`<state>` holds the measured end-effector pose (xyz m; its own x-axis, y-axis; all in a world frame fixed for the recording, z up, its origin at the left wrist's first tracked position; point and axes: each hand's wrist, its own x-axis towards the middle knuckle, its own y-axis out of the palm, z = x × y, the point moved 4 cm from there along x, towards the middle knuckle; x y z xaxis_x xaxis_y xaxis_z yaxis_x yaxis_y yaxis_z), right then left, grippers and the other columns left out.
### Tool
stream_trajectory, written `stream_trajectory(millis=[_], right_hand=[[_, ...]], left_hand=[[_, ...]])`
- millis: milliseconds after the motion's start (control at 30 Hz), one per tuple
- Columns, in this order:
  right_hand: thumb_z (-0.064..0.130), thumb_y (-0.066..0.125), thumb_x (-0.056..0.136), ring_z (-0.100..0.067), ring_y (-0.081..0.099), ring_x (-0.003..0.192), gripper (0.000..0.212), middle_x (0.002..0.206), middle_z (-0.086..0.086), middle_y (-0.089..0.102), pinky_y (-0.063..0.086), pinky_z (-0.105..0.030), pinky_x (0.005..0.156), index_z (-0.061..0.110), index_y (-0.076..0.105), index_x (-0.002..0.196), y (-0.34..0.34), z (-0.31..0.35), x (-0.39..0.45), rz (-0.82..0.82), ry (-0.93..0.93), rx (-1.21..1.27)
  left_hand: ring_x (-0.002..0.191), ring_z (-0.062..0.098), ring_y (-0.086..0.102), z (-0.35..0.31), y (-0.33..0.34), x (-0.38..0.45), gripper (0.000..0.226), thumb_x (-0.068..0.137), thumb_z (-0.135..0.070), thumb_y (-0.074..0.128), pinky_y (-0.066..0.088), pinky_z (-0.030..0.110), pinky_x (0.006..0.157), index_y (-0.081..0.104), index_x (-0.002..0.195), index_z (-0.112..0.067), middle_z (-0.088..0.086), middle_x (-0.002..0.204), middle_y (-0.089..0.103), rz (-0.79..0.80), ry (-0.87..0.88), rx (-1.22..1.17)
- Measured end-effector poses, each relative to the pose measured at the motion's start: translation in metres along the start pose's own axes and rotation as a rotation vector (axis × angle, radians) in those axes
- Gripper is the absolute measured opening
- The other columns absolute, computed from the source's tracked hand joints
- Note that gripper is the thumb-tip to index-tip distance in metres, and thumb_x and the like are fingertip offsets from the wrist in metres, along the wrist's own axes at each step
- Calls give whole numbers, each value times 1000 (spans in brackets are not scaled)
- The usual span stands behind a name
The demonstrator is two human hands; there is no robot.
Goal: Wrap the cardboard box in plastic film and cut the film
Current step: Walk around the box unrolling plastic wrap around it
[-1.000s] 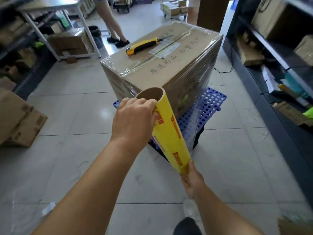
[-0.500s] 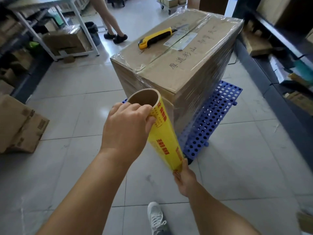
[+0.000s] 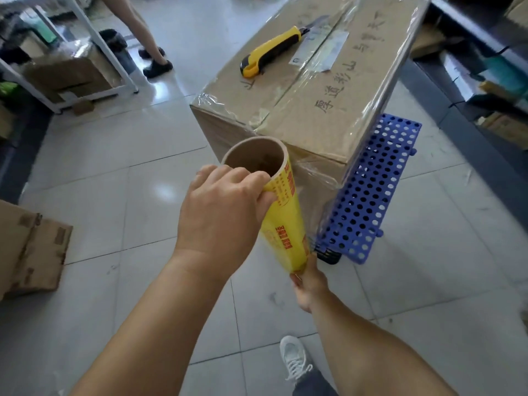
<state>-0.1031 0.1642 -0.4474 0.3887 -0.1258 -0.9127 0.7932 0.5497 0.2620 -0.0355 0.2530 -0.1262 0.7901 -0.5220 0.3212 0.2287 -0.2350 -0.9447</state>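
Between my two hands stood the film roll [image 3: 283,224]: left fingers [image 3: 228,178] curled over its top rim, right hand [image 3: 307,281] gripping its bottom end, kept upright so film fed onto the cardboard box [image 3: 300,90] just beyond my fingers.

Single head-worn camera looks forward and steeply down, close over both forearms, floor beyond.

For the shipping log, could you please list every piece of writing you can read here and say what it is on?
"厚道彩山": handwritten in marker on top of the cardboard box, as best it reads.
A further handwritten column near the box's far edge: too skewed to read.
Red print on the yellow film roll: too blurred.
Label under the film beside the utility knife: too small.
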Motion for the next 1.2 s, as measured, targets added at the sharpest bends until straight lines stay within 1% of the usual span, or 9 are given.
stream_trajectory(millis=[33, 133, 300, 367, 467, 567, 700, 833, 1200], right_hand=[[56, 42, 93, -15, 41, 60, 41, 76, -2, 45, 38, -21, 66, 17, 49, 104, 4, -1, 2, 1, 2, 15], [55, 44, 93, -18, 53, 77, 43, 91, -6, 55, 42, -30, 92, 15, 51, 108, 9, -2, 8, -30, 3, 40], [56, 47, 92, -15, 51, 70, 48, 92, -6, 57, 44, -27, 84, 16, 52, 118, 13, -4, 12, -80, -15, 83], [53, 48, 92, -16, 54, 78, 53, 107, -9, 56, 42, -26, 92, 12, 51, 125, 13, -5, 16, -97, -28, 135], [51, 47, 94, -19, 57, 76, 55, 92, -9, 58, 40, -28, 103, 6, 53, 125, 17, -7, 16, -126, -42, 179], [53, 43, 94, -28, 56, 118, 56, 110, -15, 61, 37, -33, 109, 6, 53, 124, 21, -10, 14, -168, -50, 197], [55, 40, 94, -29, 47, 130, 60, 138, -16, 51, 32, -34, 113, 6, 49, 129, 31, -23, 9, -190, -73, 255], [60, 41, 91, -22, 48, 126, 69, 138, -8, 50, 31, -31, 113, 13, 42, 142, 46, -43, 7, -206, -116, 351], [64, 40, 89, -22, 47, 128, 74, 144, -10, 45, 30, -32, 112, 13, 41, 142, 108, -97, -16, -252, -205, 484]], left_hand=[[73, 26, 61, 4, 0, 3, 25, 86, -33, 49, 32, 33, 83, 68, 86, -17, 1, 74, 66, 4, 18, -1], [74, 25, 61, 15, 1, 11, 25, 87, -34, 48, 33, 32, 84, 68, 87, -18, -1, 74, 66, 13, 53, -10], [75, 24, 62, 27, 7, 23, 23, 86, -34, 50, 34, 32, 83, 67, 86, -19, -1, 74, 67, 41, 96, -28], [74, 24, 62, 32, 8, 26, 22, 86, -33, 51, 34, 32, 82, 67, 83, -18, -1, 73, 66, 39, 115, -43], [72, 23, 61, 40, 10, 30, 21, 86, -33, 52, 35, 31, 80, 67, 81, -18, -2, 71, 65, 16, 163, -98], [71, 21, 60, 49, 12, 32, 19, 86, -32, 54, 35, 30, 79, 66, 81, -18, -3, 71, 64, 11, 227, -143], [75, 21, 61, 65, 14, 33, 20, 87, -31, 53, 37, 31, 78, 66, 84, -17, -3, 75, 66, 46, 336, -203], [78, 21, 62, 82, 14, 35, 18, 86, -29, 54, 35, 29, 79, 67, 86, -17, -3, 76, 67, 64, 433, -230], [73, 25, 61, 137, 7, 43, 31, 84, -31, 40, 31, 29, 76, 67, 81, -16, -2, 71, 66, 91, 633, -270]])
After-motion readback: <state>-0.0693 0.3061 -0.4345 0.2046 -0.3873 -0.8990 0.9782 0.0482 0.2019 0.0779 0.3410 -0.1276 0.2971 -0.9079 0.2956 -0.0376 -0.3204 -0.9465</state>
